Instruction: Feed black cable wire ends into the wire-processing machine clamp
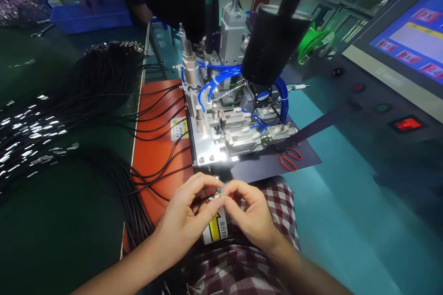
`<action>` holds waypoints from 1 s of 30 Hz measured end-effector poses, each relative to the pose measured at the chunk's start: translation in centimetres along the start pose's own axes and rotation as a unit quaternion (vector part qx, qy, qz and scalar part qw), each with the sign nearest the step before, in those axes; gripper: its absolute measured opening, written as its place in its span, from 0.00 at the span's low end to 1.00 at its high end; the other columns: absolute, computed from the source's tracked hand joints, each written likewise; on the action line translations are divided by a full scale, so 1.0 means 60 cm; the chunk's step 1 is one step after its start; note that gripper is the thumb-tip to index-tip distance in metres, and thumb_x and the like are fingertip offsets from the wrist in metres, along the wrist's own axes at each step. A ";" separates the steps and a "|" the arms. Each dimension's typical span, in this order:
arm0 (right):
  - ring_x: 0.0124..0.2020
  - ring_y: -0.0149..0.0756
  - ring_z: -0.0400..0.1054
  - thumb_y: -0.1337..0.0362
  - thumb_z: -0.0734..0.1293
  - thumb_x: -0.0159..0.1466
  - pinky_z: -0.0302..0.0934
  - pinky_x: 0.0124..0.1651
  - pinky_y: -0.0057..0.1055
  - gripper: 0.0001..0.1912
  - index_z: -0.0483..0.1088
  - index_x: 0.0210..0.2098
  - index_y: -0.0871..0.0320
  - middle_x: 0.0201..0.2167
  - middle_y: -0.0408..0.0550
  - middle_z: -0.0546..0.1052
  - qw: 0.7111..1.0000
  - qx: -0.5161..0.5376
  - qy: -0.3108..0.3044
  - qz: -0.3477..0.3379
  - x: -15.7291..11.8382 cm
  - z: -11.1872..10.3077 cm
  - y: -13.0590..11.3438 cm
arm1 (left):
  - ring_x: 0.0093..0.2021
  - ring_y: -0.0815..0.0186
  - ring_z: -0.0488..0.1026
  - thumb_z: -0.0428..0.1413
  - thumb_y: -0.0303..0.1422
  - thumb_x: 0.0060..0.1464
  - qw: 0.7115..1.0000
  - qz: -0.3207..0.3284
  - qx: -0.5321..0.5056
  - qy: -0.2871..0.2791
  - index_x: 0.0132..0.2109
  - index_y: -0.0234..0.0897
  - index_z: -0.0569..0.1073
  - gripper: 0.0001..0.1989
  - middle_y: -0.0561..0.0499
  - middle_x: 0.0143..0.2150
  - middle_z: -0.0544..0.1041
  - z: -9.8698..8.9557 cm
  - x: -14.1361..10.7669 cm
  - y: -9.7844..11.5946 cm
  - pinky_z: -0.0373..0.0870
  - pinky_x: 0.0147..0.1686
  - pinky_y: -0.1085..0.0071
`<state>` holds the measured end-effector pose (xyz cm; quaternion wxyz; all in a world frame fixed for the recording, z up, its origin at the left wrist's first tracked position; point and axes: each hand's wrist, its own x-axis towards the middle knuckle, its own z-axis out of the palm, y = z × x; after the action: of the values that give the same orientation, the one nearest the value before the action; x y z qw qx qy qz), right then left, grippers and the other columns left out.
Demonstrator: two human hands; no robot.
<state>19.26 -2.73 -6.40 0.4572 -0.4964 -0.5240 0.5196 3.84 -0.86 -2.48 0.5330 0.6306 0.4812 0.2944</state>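
Observation:
Both hands meet in front of the machine, over my lap. My left hand pinches a black cable close to its stripped end. My right hand is closed, thumb against forefinger, on the thin wires that come out of that end. The fingertips of the two hands almost touch, and they partly hide the wires. Just beyond the hands stands the metal machine with blue air tubes. Several black cables run from the left across an orange plate to its edge.
Large bundles of black cables lie on the dark green table at left. Red-handled scissors rest on the machine's base plate. A control screen stands at right, a green spool behind. A co-worker's hand is near a blue bin.

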 end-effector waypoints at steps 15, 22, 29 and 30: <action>0.25 0.30 0.62 0.63 0.64 0.62 0.59 0.29 0.26 0.08 0.69 0.28 0.59 0.24 0.42 0.70 0.999 -0.028 0.021 0.018 -0.002 0.020 0.006 | 0.19 0.76 0.55 0.58 0.36 0.50 0.969 -0.143 -0.203 0.008 0.36 0.33 0.70 0.09 0.61 0.17 0.61 0.005 0.006 -0.009 0.53 0.19 0.79; 0.24 0.30 0.63 0.65 0.65 0.60 0.59 0.28 0.26 0.03 0.69 0.31 0.58 0.24 0.42 0.71 0.999 -0.033 0.022 0.000 -0.001 0.000 0.001 | 0.16 0.78 0.53 0.60 0.36 0.47 0.953 -0.180 -0.244 0.020 0.33 0.32 0.70 0.11 0.62 0.14 0.59 0.005 0.012 -0.002 0.52 0.17 0.81; 0.23 0.28 0.61 0.67 0.65 0.60 0.58 0.27 0.25 0.03 0.67 0.28 0.58 0.23 0.41 0.69 0.998 -0.043 0.028 -0.018 0.000 0.000 -0.006 | 0.16 0.77 0.54 0.59 0.37 0.47 0.961 -0.190 -0.199 0.015 0.33 0.32 0.70 0.11 0.61 0.14 0.61 0.007 0.011 -0.002 0.51 0.17 0.80; 0.23 0.28 0.61 0.68 0.64 0.60 0.58 0.27 0.25 0.04 0.67 0.28 0.58 0.23 0.41 0.69 0.998 -0.044 0.028 -0.019 0.000 0.001 -0.005 | 0.16 0.77 0.55 0.59 0.36 0.47 0.963 -0.188 -0.191 0.012 0.33 0.32 0.70 0.11 0.61 0.15 0.62 0.007 0.011 -0.004 0.51 0.17 0.80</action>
<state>19.21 -2.71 -6.07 0.4592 -0.5204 -0.5426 0.4732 4.40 -0.45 -2.90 0.6832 0.4118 0.5326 0.2828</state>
